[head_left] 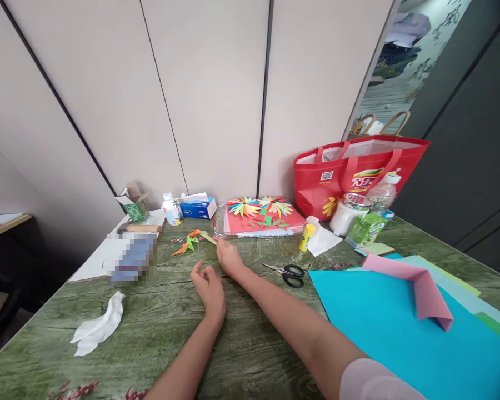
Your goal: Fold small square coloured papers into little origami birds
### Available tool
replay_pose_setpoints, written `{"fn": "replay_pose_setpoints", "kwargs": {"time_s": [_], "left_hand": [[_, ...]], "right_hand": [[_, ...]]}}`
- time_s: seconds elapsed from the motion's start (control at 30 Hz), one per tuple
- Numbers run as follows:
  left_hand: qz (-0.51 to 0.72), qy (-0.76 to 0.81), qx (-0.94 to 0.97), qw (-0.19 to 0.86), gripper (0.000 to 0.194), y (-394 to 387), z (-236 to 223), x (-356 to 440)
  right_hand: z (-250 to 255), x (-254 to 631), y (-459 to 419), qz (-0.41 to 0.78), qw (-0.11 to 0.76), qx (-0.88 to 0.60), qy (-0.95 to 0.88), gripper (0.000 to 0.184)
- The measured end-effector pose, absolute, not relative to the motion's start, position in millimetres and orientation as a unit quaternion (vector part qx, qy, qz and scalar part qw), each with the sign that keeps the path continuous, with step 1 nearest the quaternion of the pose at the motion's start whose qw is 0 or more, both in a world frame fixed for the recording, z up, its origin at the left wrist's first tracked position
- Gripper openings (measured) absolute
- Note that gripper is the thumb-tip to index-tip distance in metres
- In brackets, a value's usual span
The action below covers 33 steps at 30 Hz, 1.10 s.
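Head view, right hand: your right hand (229, 258) reaches beyond your left, its thumb and fingers pinching 1 end of a pale green paper strip (209, 238); the pinch probably leaves the far end free and in sight.
Head view, left hand: your left hand (209, 290) sits just beside it, above the table (158, 328), fingers loosely curled and apart, nothing visible in them; perhaps it waits there to steady paper.
Paper strip: it slants away from your right fingertips, beside the small orange and green paper pieces (189, 244); whether it touches them, you cannot tell.
Small pieces: they lie in front of the blue tissue box (198, 209), probably grouped there for easy reach.
Paper fans: 2 many-coloured fans (244, 207) rest on the red paper pack (233, 225) against the wall, seemingly out of your working space.
Tools: scissors (289, 273) lie right of your right forearm, the yellow glue stick (307, 238) upright behind them, both likely handy for that hand.
In the way: your right forearm crosses between the small pieces and the scissors; the blue sheet (358, 311) and folded pink paper (400, 272) crowd the right side.
Left side: a crumpled tissue (98, 328) lies well apart from both hands.
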<state>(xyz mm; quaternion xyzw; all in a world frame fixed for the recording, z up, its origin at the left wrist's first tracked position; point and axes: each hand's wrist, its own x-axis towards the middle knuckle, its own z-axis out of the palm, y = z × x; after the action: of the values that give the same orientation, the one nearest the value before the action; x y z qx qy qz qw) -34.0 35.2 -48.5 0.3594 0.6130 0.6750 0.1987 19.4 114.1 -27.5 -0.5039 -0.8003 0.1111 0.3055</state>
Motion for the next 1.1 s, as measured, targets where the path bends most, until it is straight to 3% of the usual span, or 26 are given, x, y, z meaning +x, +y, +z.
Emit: {"fn": "replay_pose_setpoints", "kwargs": {"time_s": [0.27,0.4,0.5,0.67,0.97,1.1], "left_hand": [[0.688,0.565,0.402,0.212,0.045,38.8,-38.2,-32.7],[0.672,0.515,0.472,0.245,0.059,36.5,-33.4,-27.4],[0.659,0.494,0.499,0.270,0.058,31.4,-30.4,-25.3],[0.642,0.467,0.540,0.280,0.052,21.6,-26.8,-21.5],[0.605,0.445,0.586,0.303,0.044,14.6,-27.6,-17.8],[0.587,0.445,0.603,0.308,0.042,8.0,-21.4,-16.1]], "right_hand": [[-28.7,58.0,71.7,0.171,0.460,-0.597,-0.635,0.032],[-29.8,77.4,42.0,0.202,0.489,-0.578,-0.621,0.026],[-31.4,89.2,25.1,0.273,0.523,-0.518,-0.620,0.019],[-32.2,103.2,9.0,0.279,0.546,-0.513,-0.600,0.041],[-29.6,104.6,1.8,0.243,0.554,-0.474,-0.639,0.020],[-29.8,104.8,3.1,0.263,0.522,-0.478,-0.656,0.041]]}}
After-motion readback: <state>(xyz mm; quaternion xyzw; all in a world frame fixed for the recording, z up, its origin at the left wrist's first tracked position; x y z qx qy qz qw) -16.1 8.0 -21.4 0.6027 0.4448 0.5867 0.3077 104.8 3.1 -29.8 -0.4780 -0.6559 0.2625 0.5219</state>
